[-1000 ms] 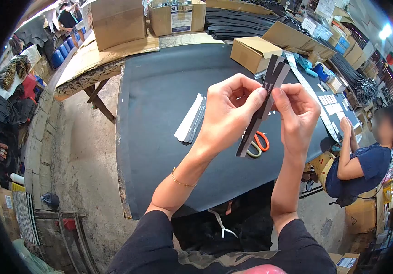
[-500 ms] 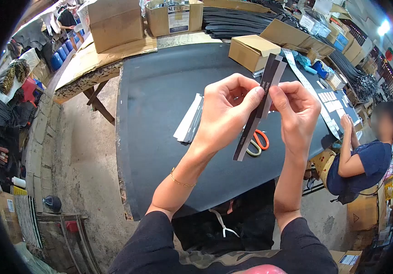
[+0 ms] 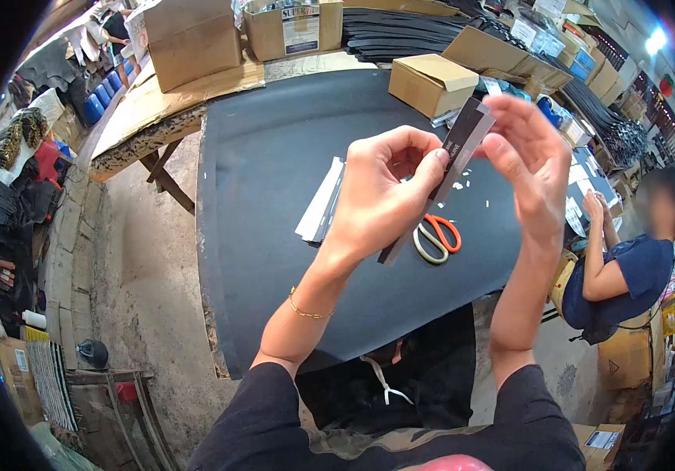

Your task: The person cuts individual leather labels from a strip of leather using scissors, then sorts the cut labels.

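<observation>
Between the thumb and fingers of my left hand [image 3: 400, 184] are dark printed strips [image 3: 457, 151] with grey edges, tilted up to the right. My right hand [image 3: 532, 161] is beside their upper end, its fingers apart and slightly curled; no strip shows in it. Scissors [image 3: 438, 239] with one orange and one pale handle lie on the dark tabletop [image 3: 274, 157], below the strips. A stack of white and dark strips [image 3: 321, 202] rests left of my left hand, partly hidden behind it.
Small white scraps [image 3: 458, 186] lie past the scissors. An open cardboard box [image 3: 431, 85] stands at the table's far edge, with larger boxes [image 3: 192, 47] behind to the left. A co-worker [image 3: 620, 267] in dark blue is at the right side.
My right hand has let go of the strips and moved right, its fingers spreading. The strips now lie more closely together in my left hand. More of the scissors shows.
</observation>
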A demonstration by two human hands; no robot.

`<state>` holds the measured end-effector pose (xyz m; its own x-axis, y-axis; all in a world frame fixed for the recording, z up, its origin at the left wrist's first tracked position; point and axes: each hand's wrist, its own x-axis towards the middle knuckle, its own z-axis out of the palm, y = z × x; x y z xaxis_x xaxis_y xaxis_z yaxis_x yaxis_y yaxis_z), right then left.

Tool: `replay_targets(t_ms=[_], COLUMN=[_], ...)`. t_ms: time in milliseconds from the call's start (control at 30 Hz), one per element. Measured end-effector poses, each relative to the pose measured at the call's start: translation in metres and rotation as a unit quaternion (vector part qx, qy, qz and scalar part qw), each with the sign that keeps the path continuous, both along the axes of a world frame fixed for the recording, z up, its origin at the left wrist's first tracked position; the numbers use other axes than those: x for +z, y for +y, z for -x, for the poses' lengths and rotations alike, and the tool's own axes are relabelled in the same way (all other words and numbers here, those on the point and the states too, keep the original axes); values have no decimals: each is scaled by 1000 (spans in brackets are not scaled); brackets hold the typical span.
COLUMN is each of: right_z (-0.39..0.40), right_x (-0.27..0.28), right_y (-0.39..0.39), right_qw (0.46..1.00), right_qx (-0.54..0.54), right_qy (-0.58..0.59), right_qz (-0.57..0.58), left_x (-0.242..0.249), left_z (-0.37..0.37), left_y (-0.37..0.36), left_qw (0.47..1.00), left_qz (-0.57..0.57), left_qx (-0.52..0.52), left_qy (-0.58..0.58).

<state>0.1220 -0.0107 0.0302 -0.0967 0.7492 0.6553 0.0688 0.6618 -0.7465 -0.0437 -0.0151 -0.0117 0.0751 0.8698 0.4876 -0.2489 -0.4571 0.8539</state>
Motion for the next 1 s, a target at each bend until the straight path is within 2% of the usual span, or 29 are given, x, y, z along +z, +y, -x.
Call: replay_targets(t_ms=[67, 133, 200, 267, 333, 400, 433, 467, 500, 533, 600, 667, 733, 767, 800, 867, 900, 933, 1000], right_z=[-6, -12, -20, -28, -37, -40, -40, -43, -48, -54, -64, -75, -88, -92, -96, -102, -102, -104, -107], right_x=[16, 24, 31, 28, 21, 8, 2, -3, -5, -8, -18, -31, -42, -46, -52, -63, -69, -75, -88], right_y=[-1, 2, 1, 0, -2, -9, -13, -19, -24, -30, -42, -56, -70, -79, -87, -100, -107, -112, -124], right_qw=[995, 992, 966, 958, 948, 958, 976, 989, 991, 992, 995, 994, 987, 982, 980, 963, 962, 958, 962], right_qx=[-4, 4, 21, 29, 24, 17, 1, -16, -34, -40, -74, -88, -64, -49, -50, -1, -10, -7, -10], right_qy=[-104, -129, -257, -284, -315, -285, -213, -138, -124, -117, -32, 16, 118, 155, 165, 230, 230, 241, 226], right_qz=[-9, 11, 19, 35, 24, 23, 34, 43, 46, 40, 57, 61, 83, 92, 99, 139, 147, 154, 152], left_x=[0, 0, -4, -5, -4, -4, -3, -2, 0, 3, 3, -13, -35, -47, -58, -84, -83, -87, -85], left_z=[1, 4, 4, 7, 7, 0, -5, -11, -13, -18, -28, -53, -81, -91, -96, -109, -104, -104, -104], left_y=[0, 0, 4, 5, 3, -1, -2, -3, -4, -15, -57, -84, -103, -107, -108, -107, -107, -107, -118], left_qw=[999, 998, 993, 991, 974, 974, 956, 900, 866, 864, 923, 912, 921, 932, 944, 961, 956, 944, 965], left_qz=[4, 8, -18, -10, -69, -81, -189, -290, -340, -349, -311, -334, -247, -127, -30, 97, 126, 145, 69], left_qx=[-10, -23, -39, -56, -78, -65, 99, 259, 325, 319, 146, 14, -107, -178, -219, -259, -266, -286, -224], left_qy=[40, 59, 108, 120, 201, 200, 203, 197, 169, 170, 172, 236, 283, 289, 244, 29, 12, -82, -120])
